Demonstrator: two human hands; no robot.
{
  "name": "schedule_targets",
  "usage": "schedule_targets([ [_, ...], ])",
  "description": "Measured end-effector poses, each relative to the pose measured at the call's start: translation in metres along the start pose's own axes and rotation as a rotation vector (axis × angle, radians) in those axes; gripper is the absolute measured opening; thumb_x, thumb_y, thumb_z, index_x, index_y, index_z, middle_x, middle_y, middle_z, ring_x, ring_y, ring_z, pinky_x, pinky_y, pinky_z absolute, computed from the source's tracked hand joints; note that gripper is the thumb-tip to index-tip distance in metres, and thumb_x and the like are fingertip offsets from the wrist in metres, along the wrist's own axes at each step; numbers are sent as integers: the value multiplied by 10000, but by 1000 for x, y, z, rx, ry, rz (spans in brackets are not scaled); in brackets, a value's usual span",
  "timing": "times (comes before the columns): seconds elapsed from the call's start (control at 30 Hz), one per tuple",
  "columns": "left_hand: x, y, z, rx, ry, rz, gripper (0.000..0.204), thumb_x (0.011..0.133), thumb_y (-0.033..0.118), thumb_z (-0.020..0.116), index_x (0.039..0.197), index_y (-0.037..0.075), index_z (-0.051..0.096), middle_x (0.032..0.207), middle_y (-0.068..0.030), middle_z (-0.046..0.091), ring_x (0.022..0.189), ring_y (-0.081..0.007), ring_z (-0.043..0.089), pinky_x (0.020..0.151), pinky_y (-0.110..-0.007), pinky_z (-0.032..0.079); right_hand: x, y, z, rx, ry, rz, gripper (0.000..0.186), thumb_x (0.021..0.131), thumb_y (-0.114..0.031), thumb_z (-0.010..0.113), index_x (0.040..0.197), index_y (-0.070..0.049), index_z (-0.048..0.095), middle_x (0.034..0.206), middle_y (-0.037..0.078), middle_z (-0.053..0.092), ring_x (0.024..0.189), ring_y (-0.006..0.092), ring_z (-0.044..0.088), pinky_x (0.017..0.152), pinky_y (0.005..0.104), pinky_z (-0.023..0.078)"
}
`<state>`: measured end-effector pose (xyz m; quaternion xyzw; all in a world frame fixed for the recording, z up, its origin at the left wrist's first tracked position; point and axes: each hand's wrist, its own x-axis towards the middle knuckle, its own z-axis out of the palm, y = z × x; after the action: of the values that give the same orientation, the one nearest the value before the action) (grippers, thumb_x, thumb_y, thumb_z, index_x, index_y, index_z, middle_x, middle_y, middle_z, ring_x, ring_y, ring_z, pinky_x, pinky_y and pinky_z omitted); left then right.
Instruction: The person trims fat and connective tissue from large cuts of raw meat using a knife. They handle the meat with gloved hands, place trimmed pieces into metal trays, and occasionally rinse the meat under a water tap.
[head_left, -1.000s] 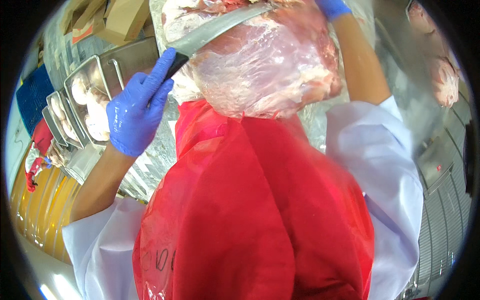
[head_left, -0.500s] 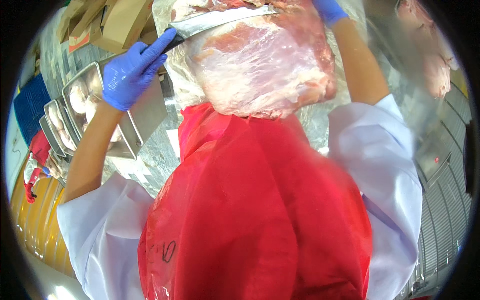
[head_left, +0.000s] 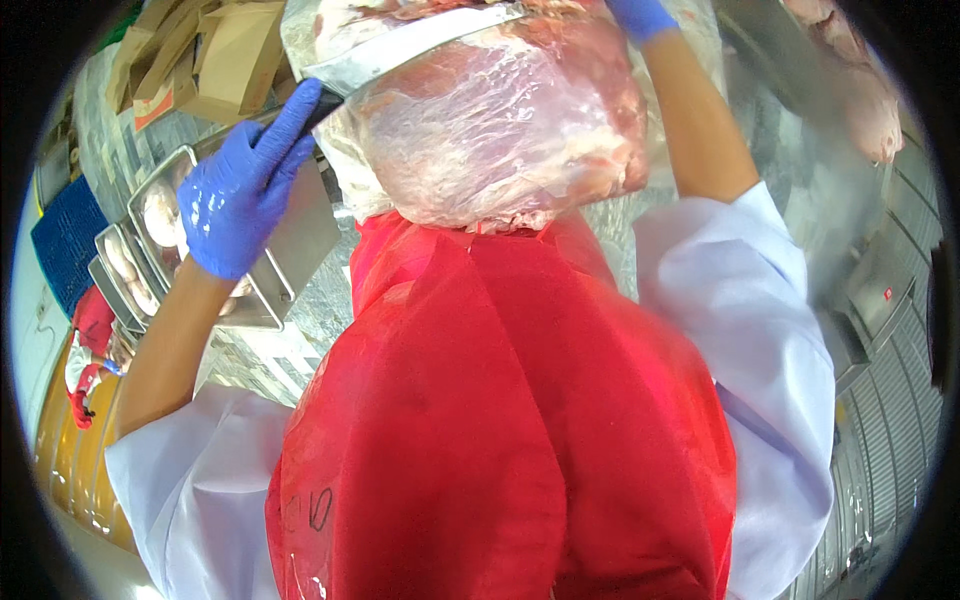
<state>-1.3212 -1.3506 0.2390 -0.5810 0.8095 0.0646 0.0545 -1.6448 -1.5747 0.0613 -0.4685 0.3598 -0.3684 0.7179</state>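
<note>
A large slab of raw meat (head_left: 500, 140), pink with white fat and membrane, lies on clear plastic film (head_left: 345, 170) against my red apron. My left hand (head_left: 238, 195), in a blue glove, is closed round the black handle of a long knife, index finger stretched along the handle. The pale blade (head_left: 410, 48) lies slantwise across the meat's far part, its tip toward the right. At the top edge, by the meat's far right side, is my blue-gloved right hand (head_left: 642, 14); its fingers are cut off by the frame.
Metal trays (head_left: 270, 325) with pale pieces stand to the left of the meat. Cardboard boxes (head_left: 235, 60) sit at the far left. More raw meat (head_left: 865, 100) is at the far right. A person in a red apron (head_left: 93, 320) works at the left edge.
The meat and both hands sit further left in the picture. My left hand has drawn a little nearer to me, and the blade slants more steeply over the meat.
</note>
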Motion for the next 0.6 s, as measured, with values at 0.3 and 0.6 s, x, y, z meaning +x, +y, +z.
schedule_targets([
  [0.3,38,-82,90,17,166,326,542,890,301,677,1403,371,518,748,-60,550,570,-260,571,502,-388,462,-9,22,4,100,73,146,425,1006,-329,499,1280,-25,613,1258,79,639,1176,162,573,1051,297,422],
  [0.6,46,-56,19,-13,-192,165,485,928,213,637,1402,250,539,867,-78,638,704,-298,627,633,-370,498,-9,57,-26,86,-82,-38,457,1039,-271,377,1400,-6,464,1388,113,543,1270,231,526,1084,411,441],
])
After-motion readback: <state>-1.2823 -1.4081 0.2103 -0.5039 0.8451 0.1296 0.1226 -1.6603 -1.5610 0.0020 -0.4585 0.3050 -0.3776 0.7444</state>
